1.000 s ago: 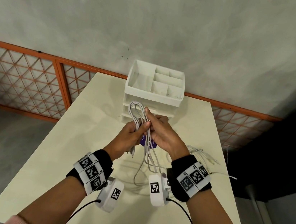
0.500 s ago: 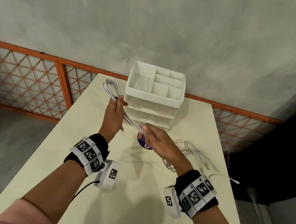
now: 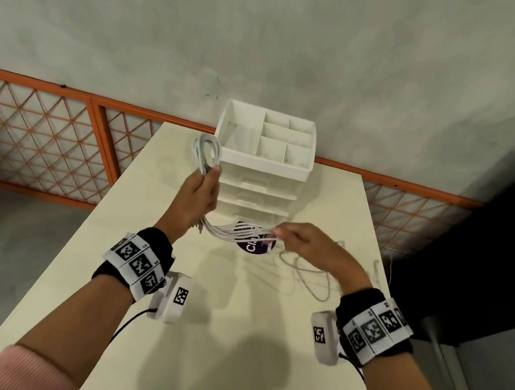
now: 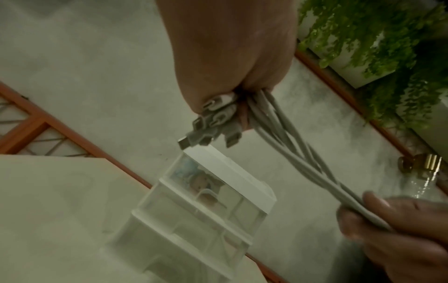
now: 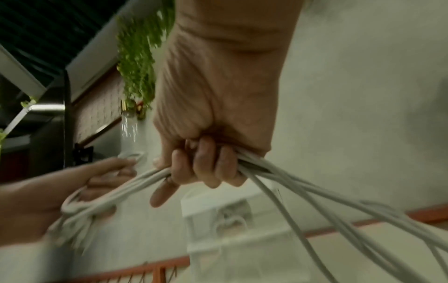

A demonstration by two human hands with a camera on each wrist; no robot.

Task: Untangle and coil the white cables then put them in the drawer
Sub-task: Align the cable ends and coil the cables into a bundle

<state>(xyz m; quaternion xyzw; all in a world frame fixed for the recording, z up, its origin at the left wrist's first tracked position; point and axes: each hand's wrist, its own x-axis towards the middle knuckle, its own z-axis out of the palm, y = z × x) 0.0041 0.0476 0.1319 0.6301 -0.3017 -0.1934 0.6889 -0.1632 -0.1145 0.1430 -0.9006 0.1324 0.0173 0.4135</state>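
Observation:
A bundle of white cables (image 3: 235, 231) stretches between my two hands above the table. My left hand (image 3: 199, 193) grips the bundle, with a loop (image 3: 204, 152) sticking up above the fist and several plugs (image 4: 211, 122) poking out below it. My right hand (image 3: 300, 241) holds the same strands (image 5: 278, 172) lower and to the right, fingers curled round them. The loose ends trail onto the table (image 3: 307, 276). The white drawer unit (image 3: 258, 191) stands just behind the hands, its drawers closed.
The unit's open top tray (image 3: 266, 140) has several compartments. A purple round sticker (image 3: 256, 245) lies on the cream table (image 3: 230, 338) under the cables. An orange lattice fence (image 3: 27, 138) and grey wall stand behind. Floor drops off on both table sides.
From being close together, my hands have spread apart. The left hand rose toward the drawer unit with the loop, the right slid down and right along the strands, drawing them out.

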